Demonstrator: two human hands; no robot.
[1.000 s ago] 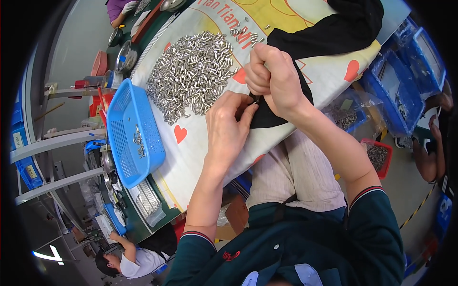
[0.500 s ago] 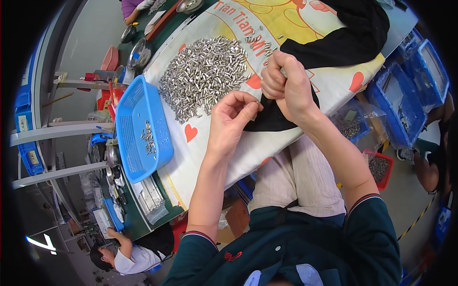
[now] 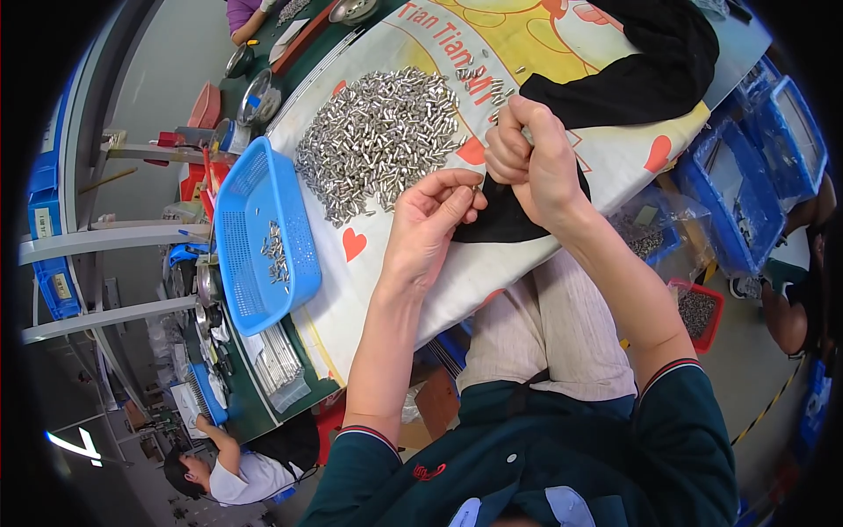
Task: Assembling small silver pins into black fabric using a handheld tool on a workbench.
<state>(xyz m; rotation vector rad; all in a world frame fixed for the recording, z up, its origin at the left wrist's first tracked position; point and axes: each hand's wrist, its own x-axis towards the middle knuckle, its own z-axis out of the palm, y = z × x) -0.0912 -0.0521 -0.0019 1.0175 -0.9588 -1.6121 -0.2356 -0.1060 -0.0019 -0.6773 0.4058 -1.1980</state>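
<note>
My left hand is closed in a pinch, with a small silvery metal part showing at its fingertips. Just right of it, my right hand is curled into a fist over a black cloth; what lies inside its fingers is hidden. Beyond both hands, a large heap of small shiny metal parts is spread on the printed tablecloth. Several more loose metal parts lie past my right hand.
A blue basket with some metal parts inside stands left of the heap. More black fabric lies at the far right. Blue crates and a red bin are beyond the table's right edge. A person works at lower left.
My left fingers have shifted slightly, and the metal part at their tips shows more clearly. My right hand stays nearly still. The whole view has slid a little to the right.
</note>
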